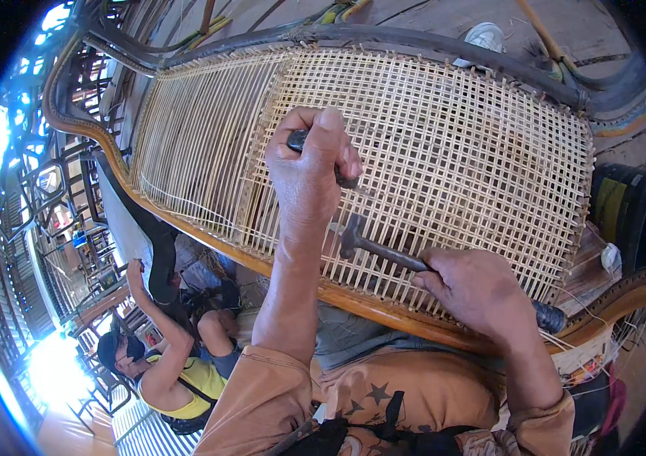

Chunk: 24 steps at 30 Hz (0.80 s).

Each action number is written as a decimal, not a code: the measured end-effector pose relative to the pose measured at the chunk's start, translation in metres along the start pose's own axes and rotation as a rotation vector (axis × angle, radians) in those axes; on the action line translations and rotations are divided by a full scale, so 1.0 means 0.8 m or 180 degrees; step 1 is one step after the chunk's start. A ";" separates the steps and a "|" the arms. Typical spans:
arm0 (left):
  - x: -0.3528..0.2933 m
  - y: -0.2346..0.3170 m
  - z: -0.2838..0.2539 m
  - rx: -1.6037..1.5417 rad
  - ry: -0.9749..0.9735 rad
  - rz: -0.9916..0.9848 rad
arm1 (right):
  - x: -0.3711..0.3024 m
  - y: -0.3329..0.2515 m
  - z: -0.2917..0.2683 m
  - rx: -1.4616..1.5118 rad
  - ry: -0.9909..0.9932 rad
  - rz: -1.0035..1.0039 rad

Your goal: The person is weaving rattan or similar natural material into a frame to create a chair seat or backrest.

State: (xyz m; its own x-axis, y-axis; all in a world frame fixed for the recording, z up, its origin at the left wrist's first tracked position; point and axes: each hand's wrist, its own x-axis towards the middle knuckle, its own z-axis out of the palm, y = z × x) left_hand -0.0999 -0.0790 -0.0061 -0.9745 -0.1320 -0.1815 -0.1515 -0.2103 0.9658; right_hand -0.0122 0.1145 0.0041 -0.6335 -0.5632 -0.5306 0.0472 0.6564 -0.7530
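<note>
A long curved wooden furniture frame (220, 245) lies across in front of me, filled with pale cane webbing (460, 137). On the right the strands cross in an open grid; on the left they run mostly in one direction. My left hand (311, 156), above the middle of the webbing, is wrapped round a black-handled tool (347, 182) with a thin metal shaft pointing right. Whether its tip touches the cane I cannot tell. My right hand (475, 292) grips a hammer (390, 254) near the frame's near rail, its metal head just below the left hand's tool.
Along the far rail, small pegs stick up from the edge. A white shoe (485, 38) is beyond it. Dark round containers (631, 209) stand at the right. Another person in a yellow top (178, 391) sits at the lower left, with stacked chair frames (49, 182) behind.
</note>
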 end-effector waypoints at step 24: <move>0.019 -0.007 0.001 0.0463 0.0107 -0.0020 | 0.013 0.012 0.005 0.0235 -0.0057 -0.0040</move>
State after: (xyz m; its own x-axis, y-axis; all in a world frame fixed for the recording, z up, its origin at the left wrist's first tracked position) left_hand -0.1137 -0.0787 -0.0143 -0.9677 -0.1638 -0.1915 -0.1824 -0.0689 0.9808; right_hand -0.0153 0.1125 -0.0103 -0.6205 -0.5804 -0.5274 0.0965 0.6108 -0.7858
